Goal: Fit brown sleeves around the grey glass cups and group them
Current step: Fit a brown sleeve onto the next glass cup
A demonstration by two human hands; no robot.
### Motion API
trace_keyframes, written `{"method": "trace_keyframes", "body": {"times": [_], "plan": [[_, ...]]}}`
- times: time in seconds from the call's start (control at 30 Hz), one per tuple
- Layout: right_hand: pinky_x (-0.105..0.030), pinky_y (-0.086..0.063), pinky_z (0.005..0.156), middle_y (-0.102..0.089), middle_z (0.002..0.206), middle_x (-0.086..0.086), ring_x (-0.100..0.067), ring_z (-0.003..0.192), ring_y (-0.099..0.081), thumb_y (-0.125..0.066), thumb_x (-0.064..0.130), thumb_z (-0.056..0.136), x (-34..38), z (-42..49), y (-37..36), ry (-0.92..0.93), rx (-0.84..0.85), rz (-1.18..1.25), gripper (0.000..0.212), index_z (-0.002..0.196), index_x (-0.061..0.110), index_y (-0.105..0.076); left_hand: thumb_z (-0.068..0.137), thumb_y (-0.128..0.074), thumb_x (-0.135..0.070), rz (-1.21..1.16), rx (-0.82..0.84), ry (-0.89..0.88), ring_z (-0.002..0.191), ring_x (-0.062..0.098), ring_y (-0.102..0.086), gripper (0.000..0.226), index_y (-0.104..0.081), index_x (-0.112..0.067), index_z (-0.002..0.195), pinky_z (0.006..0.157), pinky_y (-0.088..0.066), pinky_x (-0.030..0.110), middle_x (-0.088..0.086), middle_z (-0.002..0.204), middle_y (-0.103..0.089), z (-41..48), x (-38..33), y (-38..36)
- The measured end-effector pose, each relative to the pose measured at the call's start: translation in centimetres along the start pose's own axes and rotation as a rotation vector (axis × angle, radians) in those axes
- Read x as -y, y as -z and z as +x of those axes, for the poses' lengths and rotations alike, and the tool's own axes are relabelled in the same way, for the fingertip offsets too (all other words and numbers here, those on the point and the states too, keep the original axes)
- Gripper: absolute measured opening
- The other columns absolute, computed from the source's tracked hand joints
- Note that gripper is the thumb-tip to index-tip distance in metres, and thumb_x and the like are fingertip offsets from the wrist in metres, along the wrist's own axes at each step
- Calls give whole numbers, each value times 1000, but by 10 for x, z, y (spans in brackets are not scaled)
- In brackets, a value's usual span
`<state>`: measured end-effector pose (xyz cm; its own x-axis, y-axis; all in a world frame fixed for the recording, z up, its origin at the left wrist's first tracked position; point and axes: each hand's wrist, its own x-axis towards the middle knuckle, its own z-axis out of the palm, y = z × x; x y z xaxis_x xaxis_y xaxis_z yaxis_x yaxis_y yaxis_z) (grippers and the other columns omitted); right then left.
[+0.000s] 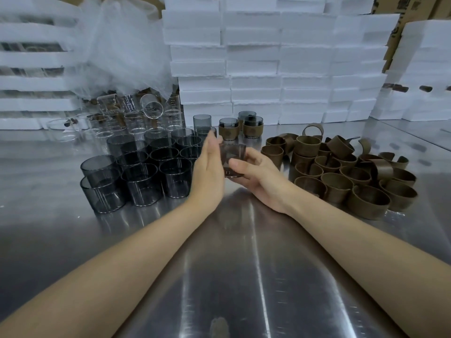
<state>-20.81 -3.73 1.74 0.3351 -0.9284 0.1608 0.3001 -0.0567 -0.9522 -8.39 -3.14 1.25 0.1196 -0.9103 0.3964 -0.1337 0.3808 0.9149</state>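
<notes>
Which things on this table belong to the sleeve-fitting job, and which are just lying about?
Job: held grey cup, in the right hand, left hand against it; bare grey cups; brown sleeves; sleeved cups.
Lying about: clear glasses; foam boxes; plastic bags.

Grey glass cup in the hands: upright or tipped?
Upright. The grey glass cup has vertical walls, darker base lowest; right hand has the grip, left hand flat against its side.

Two arms show, the left arm (109, 264) and the right arm (353, 245), both bare right to the edge of the picture. The left hand (207, 164) and the right hand (258, 174) are bare too. The right thumb nail (233, 163) looks short, but it is blurry
</notes>
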Motion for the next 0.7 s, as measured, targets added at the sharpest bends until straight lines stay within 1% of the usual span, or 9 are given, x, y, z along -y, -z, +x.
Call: {"method": "trace_keyframes", "body": {"times": [0.1,0.2,0.27,0.33,0.4,0.47,0.57,0.63,0.7], "plan": [[-32,-50,95,-65,111,-10,-20,101,-63,-69,17,78,2,0,3,-74,114,57,48,123,5,-56,103,-18,-52,-257,-29,137,117,14,-61,57,-60,-21,125,111,-39,39,-3,120,-69,5,-6,0],[-34,-49,97,-64,119,-12,-24,111,-62,-80,32,70,3,0,4,-104,153,230,56,119,9,-63,103,-18,-55,-336,33,205,99,8,-69,60,-72,-29,94,104,-45,35,-8,93,-76,3,-6,-3],[-41,-47,102,-60,127,-17,-31,120,-58,-69,31,78,4,0,2,-78,119,359,50,121,7,-60,104,-18,-52,-299,94,232,104,8,-67,56,-70,-33,98,103,-45,34,-8,98,-75,1,-3,-8],[-41,-49,99,-62,120,-19,-31,114,-60,-62,24,82,4,2,1,-16,41,423,40,117,4,-59,105,-16,-47,-195,170,224,114,14,-63,53,-64,-29,120,103,-47,38,-2,115,-71,1,0,-10],[-39,-50,96,-65,110,-17,-28,107,-62,-59,22,86,4,2,2,52,-25,419,34,113,2,-59,105,-19,-47,-119,247,173,114,16,-62,51,-54,-24,134,94,-53,36,0,125,-66,1,3,-11],[-38,-53,92,-67,103,-15,-26,102,-64,-56,25,89,4,4,4,89,-99,397,27,107,5,-61,103,-23,-52,-95,308,157,115,13,-60,51,-50,-24,136,92,-54,35,-3,128,-63,0,5,-12],[-33,-58,74,-66,105,-18,-26,93,-67,-47,32,99,6,8,3,120,-208,226,26,106,10,-59,97,-36,-57,-75,359,177,114,8,-59,56,-47,-18,135,97,-52,35,-5,127,-60,-2,5,-13],[-38,-58,82,-61,119,-21,-29,103,-65,-41,35,102,5,11,1,135,-246,4,35,121,9,-54,93,-44,-57,-120,341,189,113,9,-61,57,-45,-18,135,94,-55,34,-3,126,-61,0,5,-13],[-49,-45,104,-54,135,-16,-29,124,-54,-37,38,103,2,12,-1,148,-262,-283,47,139,9,-44,96,-46,-49,-184,322,188,108,14,-65,49,-46,-20,135,88,-56,31,-1,122,-65,0,4,-11]]}}
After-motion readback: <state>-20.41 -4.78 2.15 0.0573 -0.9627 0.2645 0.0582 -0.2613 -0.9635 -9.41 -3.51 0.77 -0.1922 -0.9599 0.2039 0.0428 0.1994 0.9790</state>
